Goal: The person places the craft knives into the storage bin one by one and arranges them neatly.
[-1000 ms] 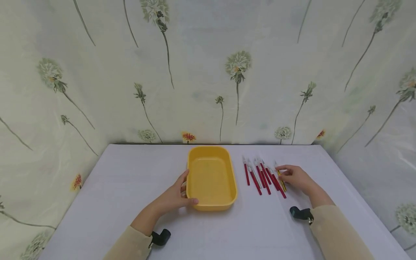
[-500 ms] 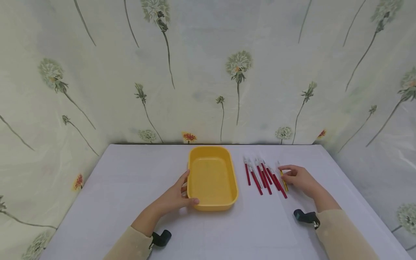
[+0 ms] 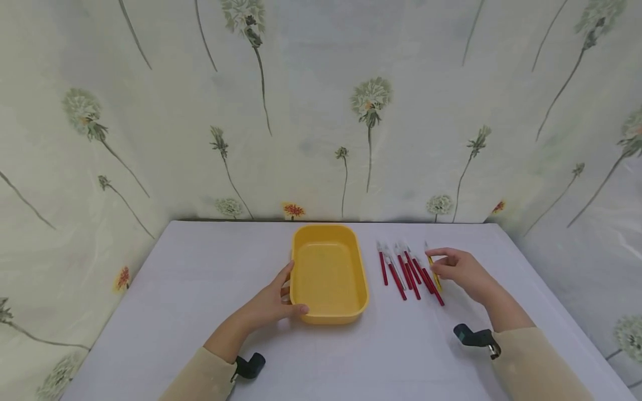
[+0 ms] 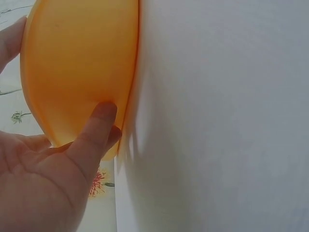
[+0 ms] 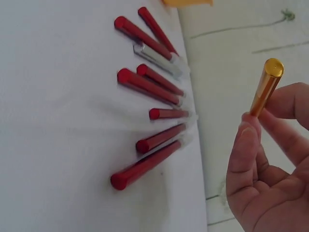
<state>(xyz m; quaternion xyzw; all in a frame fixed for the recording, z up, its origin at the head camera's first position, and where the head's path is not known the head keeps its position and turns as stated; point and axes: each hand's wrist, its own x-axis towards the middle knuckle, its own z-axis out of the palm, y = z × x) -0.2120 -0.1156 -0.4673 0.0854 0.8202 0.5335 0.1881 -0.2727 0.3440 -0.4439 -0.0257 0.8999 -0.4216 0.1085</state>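
Since half a second ago, our right hand (image 3: 463, 274) has risen a little, carrying the gold pen-like tool (image 5: 265, 90) with it. Nearest us, beige sleeves (image 3: 539, 362) cover both forearms, and black wrist cameras (image 3: 251, 366) sit just behind our hands. Our left hand (image 3: 266, 305) grips the yellow tray (image 3: 328, 278) at its near left corner, thumb on the near side and fingers along the left side; the tray rests on the table, reaching forward and rightward from that hand. Our right hand pinches the gold tool between thumb and fingertips, its pale tip pointing away from us. Just left of this hand, between it and the tray, several red pen-like tools (image 5: 147, 87) lie loosely fanned, with a silver one (image 5: 154, 57) among them. Beyond both hands, the white table (image 3: 210, 267) ends at a pale backdrop (image 3: 301, 111) printed with dandelions and orange flowers.
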